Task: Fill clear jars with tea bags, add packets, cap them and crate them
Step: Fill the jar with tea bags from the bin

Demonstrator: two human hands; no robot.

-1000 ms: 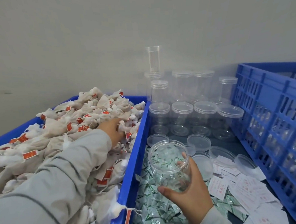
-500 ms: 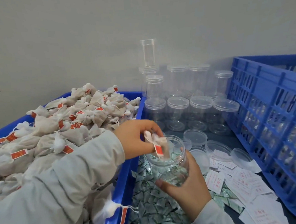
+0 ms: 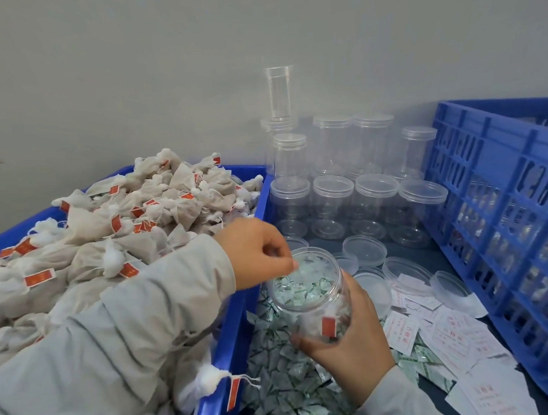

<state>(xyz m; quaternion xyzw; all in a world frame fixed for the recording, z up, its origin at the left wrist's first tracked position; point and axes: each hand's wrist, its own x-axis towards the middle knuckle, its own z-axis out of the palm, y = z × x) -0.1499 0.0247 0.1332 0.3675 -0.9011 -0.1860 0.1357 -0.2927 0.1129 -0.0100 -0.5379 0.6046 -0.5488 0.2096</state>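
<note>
The blue tray point(image 3: 215, 402) on the left is heaped with soft, crumpled tea bags point(image 3: 156, 212), cloth-like pouches with cottony knots and small red tags on strings; the slatted blue crate point(image 3: 506, 210) stands at the right, and between them on the surface are rows of capped clear jars point(image 3: 333, 200), loose round lids point(image 3: 365, 249), glossy green-and-white packets point(image 3: 277, 369) and white paper slips point(image 3: 453, 331). The right hand point(image 3: 347, 344) wraps its grip around the lower wall of the open jar point(image 3: 308, 295), tilted toward the tray, with a bag's red tag showing through the smooth, rigid plastic near the bottom. The left hand point(image 3: 256, 250) hovers at the jar's rim, fingers loosely curled; whether they pinch anything cannot be told. To fill well, it seems wise to keep the mouth tipped close to the tray, drop bags fully inside, tuck strings and tags below the rim so the lid seats, and hold low so the slick wall does not slip
</note>
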